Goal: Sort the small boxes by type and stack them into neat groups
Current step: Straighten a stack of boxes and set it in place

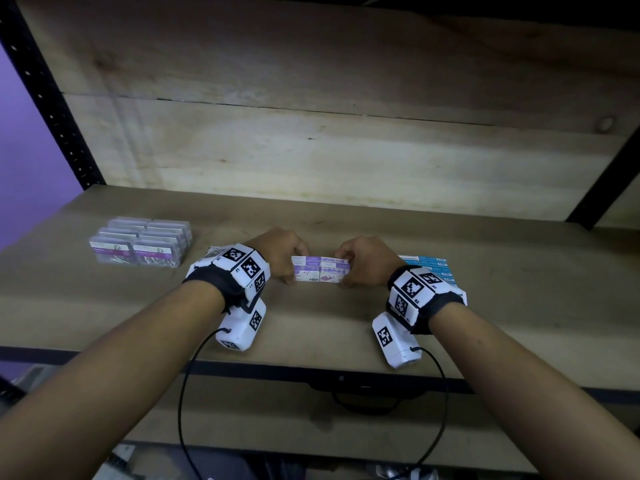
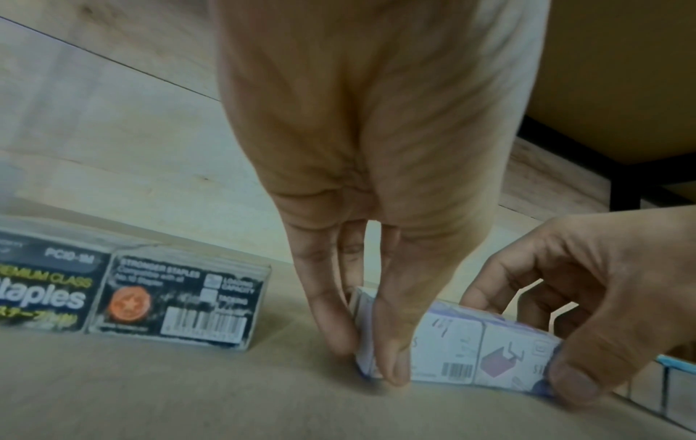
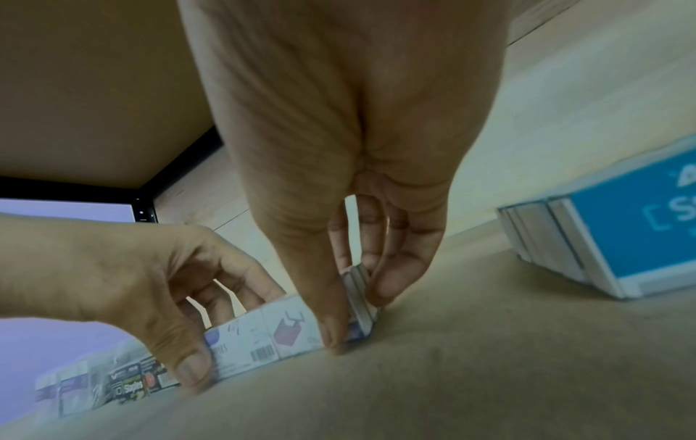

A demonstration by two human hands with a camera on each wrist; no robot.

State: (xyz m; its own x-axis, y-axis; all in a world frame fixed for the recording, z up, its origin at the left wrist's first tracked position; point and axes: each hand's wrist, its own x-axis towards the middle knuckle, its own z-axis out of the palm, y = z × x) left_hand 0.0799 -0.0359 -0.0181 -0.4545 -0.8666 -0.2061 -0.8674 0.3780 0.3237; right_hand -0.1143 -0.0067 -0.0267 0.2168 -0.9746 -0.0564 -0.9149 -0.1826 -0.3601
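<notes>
A tight block of small purple-and-white staple boxes [image 1: 320,271] sits on the wooden shelf board [image 1: 311,323], two rows deep and stacked. My left hand [image 1: 294,268] pinches its left end between thumb and fingers. My right hand [image 1: 344,268] pinches the right end the same way. In the left wrist view my left hand [image 2: 365,357] clamps the block [image 2: 471,348], with the right hand [image 2: 583,297] at the far end. The right wrist view shows my right hand [image 3: 357,318] on the block [image 3: 263,339] and the left hand [image 3: 150,282] opposite.
Clear paper-clip boxes [image 1: 142,245] stand grouped at the left. Black staple boxes [image 2: 169,297] sit just left of my left hand, mostly hidden behind the wrist in the head view. Blue boxes [image 1: 431,268] are grouped at the right. Bare board lies in front of my hands.
</notes>
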